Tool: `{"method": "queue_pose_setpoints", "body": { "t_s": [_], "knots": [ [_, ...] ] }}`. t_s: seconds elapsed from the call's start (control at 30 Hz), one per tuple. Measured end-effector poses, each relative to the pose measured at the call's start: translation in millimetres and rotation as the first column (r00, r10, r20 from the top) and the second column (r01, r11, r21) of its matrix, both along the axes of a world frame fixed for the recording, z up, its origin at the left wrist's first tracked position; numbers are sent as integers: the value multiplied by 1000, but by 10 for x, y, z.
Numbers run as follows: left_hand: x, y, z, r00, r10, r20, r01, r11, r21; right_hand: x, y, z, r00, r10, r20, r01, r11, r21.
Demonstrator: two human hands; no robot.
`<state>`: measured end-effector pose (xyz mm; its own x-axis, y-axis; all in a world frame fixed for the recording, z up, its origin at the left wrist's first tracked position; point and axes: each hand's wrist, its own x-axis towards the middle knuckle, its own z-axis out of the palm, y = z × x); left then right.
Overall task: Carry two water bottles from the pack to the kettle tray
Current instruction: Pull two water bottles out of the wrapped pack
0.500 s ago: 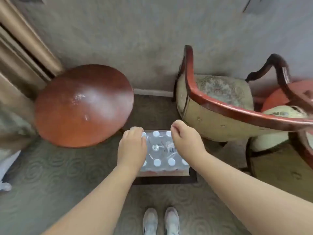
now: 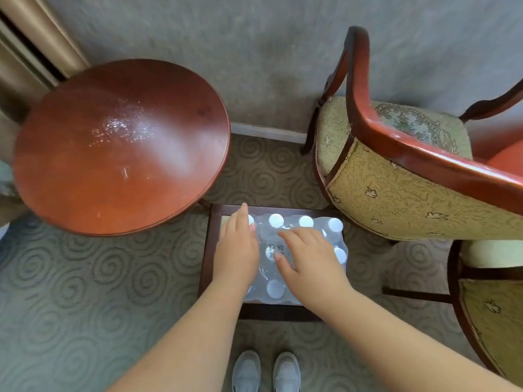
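Note:
A shrink-wrapped pack of water bottles with white caps sits on a low dark wooden stand on the carpet, between a round table and an armchair. My left hand lies flat on the left side of the pack, fingers pointing away from me. My right hand rests on the wrap near the middle, fingers spread over a round printed sticker. Neither hand holds a bottle. No kettle tray is in view.
A round reddish wooden table stands to the left. An upholstered armchair with a red wooden frame stands close on the right, a second chair nearer me. My grey shoes stand on swirl-patterned carpet. A curtain hangs at the far left.
The camera has come lower and closer to the pack. Both hands went from curled at the pack's far edge to lying flat with fingers spread on top of the wrap.

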<state>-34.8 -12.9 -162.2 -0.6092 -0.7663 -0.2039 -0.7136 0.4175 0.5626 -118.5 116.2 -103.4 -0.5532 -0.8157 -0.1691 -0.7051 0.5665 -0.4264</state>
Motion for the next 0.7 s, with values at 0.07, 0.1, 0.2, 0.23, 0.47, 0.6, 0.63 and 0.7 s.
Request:
{"method": "queue_pose_setpoints", "body": {
  "t_s": [0.07,0.1,0.2,0.23,0.47,0.6,0.63,0.7],
  "knots": [
    [9,-8,-11,1000,4,2,-4,1000,2,-41,-152,-117,994,94,-63,-88,991,98],
    [9,-8,-13,1000,-3,5,3,1000,-1,-56,-202,-162,990,126,-66,-117,985,130],
    [5,-26,-21,1000,-17,17,17,1000,-8,-99,-280,-237,977,200,-67,-190,973,129],
    [11,-33,-31,1000,-18,19,18,1000,-11,-106,-280,-245,967,236,-100,-227,969,93],
    [22,-35,-48,1000,-4,-19,4,1000,-12,-40,-159,-164,916,279,-288,-342,919,-195],
    [29,-48,-23,998,-15,-56,14,1000,-12,154,292,-189,876,379,-300,-454,857,-245],
    [25,-48,-19,998,-19,-63,18,1000,-13,178,453,-213,847,436,-304,-506,837,-207],
    [21,-44,-14,997,-20,-70,19,1000,-10,189,718,-288,790,546,-280,-585,808,-77]
  ]
}}
